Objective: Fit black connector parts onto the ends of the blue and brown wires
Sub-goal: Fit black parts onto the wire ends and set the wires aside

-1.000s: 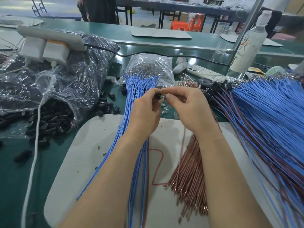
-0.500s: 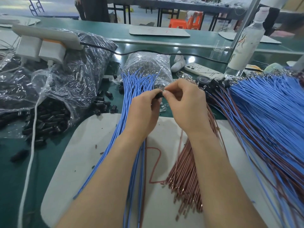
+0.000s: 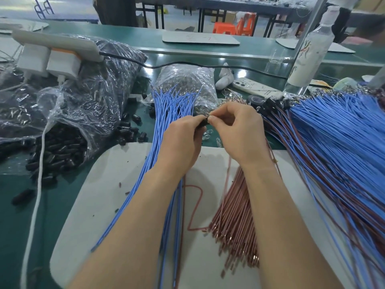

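My left hand (image 3: 181, 140) grips a small black connector part (image 3: 203, 123), mostly hidden by its fingers. My right hand (image 3: 239, 132) pinches a wire end right at that connector, fingertips touching the left thumb. Under my left arm lies a bundle of loose blue wires (image 3: 166, 113). A bundle of brown wires (image 3: 235, 215) lies under my right arm on the white mat (image 3: 87, 197). To the right spreads a large pile of paired blue and brown wires (image 3: 333, 147), some with black connectors (image 3: 270, 103) at their far ends.
Loose black connector parts (image 3: 129, 132) spill from clear plastic bags (image 3: 62, 113) on the left. A white cable (image 3: 39, 163) runs down the left side. A phone (image 3: 254, 88), a white bottle (image 3: 310, 49) and another bag of parts (image 3: 187, 80) stand behind.
Both hands stay together at the connector and have drifted slightly away from me; the right fingers have shifted their pinch at the wire end.
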{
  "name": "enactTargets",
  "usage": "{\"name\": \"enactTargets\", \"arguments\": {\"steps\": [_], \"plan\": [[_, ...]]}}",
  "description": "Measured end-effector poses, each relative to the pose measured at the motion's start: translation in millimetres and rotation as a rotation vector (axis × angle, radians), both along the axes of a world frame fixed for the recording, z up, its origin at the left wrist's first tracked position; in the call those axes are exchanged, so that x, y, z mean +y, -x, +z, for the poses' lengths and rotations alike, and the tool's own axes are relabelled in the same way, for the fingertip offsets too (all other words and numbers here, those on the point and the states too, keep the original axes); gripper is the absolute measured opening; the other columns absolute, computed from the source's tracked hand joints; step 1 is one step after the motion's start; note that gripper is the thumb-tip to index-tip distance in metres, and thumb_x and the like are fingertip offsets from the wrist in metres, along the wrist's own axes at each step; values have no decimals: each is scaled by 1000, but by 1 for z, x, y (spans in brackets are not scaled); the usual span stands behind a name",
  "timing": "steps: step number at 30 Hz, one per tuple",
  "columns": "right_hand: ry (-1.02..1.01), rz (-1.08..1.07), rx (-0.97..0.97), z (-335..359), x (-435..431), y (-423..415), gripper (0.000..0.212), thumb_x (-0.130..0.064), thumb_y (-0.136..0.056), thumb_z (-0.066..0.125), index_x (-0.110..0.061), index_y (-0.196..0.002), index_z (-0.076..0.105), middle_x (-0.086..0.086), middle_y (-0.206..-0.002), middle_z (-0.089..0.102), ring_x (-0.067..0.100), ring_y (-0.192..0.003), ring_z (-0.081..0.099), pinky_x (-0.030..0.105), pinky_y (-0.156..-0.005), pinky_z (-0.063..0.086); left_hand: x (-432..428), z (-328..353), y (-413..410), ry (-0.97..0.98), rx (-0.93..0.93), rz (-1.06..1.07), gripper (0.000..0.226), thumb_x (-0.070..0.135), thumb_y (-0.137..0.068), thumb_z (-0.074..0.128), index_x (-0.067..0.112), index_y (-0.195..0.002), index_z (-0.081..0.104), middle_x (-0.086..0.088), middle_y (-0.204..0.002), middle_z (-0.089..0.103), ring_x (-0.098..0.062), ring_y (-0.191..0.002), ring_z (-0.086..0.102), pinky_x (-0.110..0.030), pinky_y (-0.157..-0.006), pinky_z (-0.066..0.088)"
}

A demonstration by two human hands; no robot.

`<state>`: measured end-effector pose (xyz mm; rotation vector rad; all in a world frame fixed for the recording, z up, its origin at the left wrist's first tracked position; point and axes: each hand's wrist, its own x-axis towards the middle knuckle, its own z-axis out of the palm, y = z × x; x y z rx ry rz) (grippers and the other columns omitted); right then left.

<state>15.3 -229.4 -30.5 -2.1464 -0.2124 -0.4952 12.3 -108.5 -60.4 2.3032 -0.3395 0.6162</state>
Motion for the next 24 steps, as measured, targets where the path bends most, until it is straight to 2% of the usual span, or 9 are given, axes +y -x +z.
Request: {"name": "enactTargets", "arguments": {"steps": [7,12,15,18,20,22,24], "plan": [[-59,23,84,-6,-6,-5,7,-13,-82,72,-20,-81,71,-5,-75,69,12,-77,67,29,-80,54,3,1,-1,-92,32,-29,12,9,-91,56,3,-93,65,4,-71,45,-18,-68,39,-33,-65,35],[-170,60,142,-11,-2,-8,13,-7,-86,66,-19,-87,69,1,-80,69,19,-83,68,42,-87,54,2,-3,-1,83,122,4,18,13,-88,61,13,-106,62,3,-77,62,-18,-70,55,-29,-70,45],[-172,44,138,-11,-2,-8,15,-8,-89,62,-20,-91,70,-1,-80,69,18,-81,67,41,-86,54,4,-4,-1,155,167,38,17,12,-86,66,15,-98,55,5,-79,62,-16,-74,61,-23,-72,46],[-198,7,124,-11,-5,-9,10,-15,-92,58,-19,-87,66,0,-80,69,20,-80,67,44,-84,54,5,-4,-2,160,156,48,13,9,-86,63,12,-97,56,2,-84,64,-19,-79,62,-31,-78,50],[-221,-35,121,-11,-6,-9,17,-22,-97,52,-21,-81,59,-2,-74,67,15,-72,66,42,-80,54,5,-4,-2,169,136,51,12,8,-88,60,12,-97,55,2,-84,64,-19,-80,62,-32,-78,50],[-244,-35,139,-12,-5,-8,19,-22,-98,48,-25,-80,52,-5,-68,65,7,-60,62,36,-71,53,4,-4,-2,176,119,53,13,8,-89,59,15,-96,51,6,-81,60,-18,-79,60,-28,-76,48],[-213,-4,168,-12,-3,-7,21,-16,-95,48,-29,-80,53,-4,-67,65,9,-60,61,34,-67,53,3,-3,-1,203,112,33,16,7,-89,58,18,-94,48,10,-78,57,-15,-76,58,-22,-73,46]]}}
